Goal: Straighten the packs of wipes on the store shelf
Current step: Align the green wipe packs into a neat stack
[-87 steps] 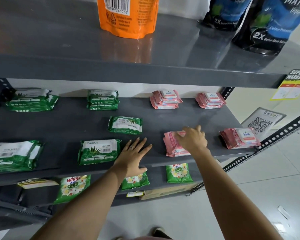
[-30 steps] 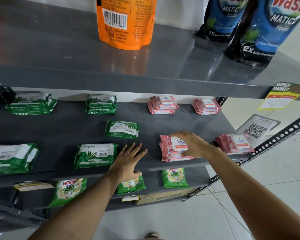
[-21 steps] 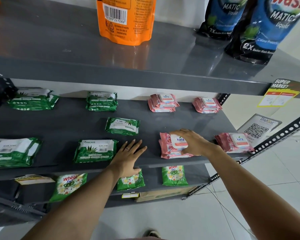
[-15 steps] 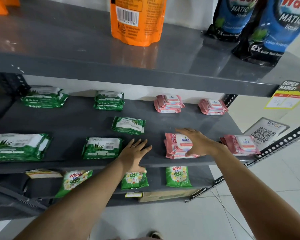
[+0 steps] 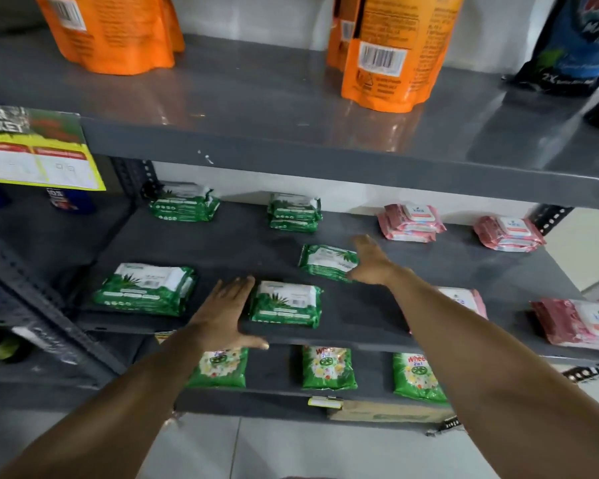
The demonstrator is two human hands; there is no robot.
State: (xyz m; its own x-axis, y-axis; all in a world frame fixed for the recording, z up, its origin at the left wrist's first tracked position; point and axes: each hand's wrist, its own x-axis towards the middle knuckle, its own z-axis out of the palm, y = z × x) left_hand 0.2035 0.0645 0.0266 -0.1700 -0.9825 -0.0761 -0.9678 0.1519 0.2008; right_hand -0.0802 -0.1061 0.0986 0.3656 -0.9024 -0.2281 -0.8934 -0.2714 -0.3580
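Green and pink packs of wipes lie flat on the grey middle shelf [image 5: 429,271]. My right hand [image 5: 372,261] is open, its fingers against the right edge of a tilted green pack [image 5: 325,262] mid-shelf. My left hand [image 5: 227,316] is open, palm down at the shelf's front edge, just left of a front green pack [image 5: 286,304]. Another front green pack [image 5: 146,288] lies further left. A pink pack [image 5: 464,300] is partly hidden behind my right forearm; another pink pack [image 5: 581,323] sits front right. Stacks of green packs [image 5: 294,212] and pink packs [image 5: 410,223] line the back.
The upper shelf [image 5: 291,98] overhangs with orange pouches [image 5: 388,50] and a dark blue pouch [image 5: 574,43]. A yellow price tag [image 5: 38,150] hangs at the left. Green detergent sachets [image 5: 327,368] stand on the lower shelf. A slotted upright [image 5: 49,305] runs down the left.
My right hand has let go of the front pink pack and moved up-left to the tilted green pack. My left hand has shifted left past the front green pack. The camera swung left.
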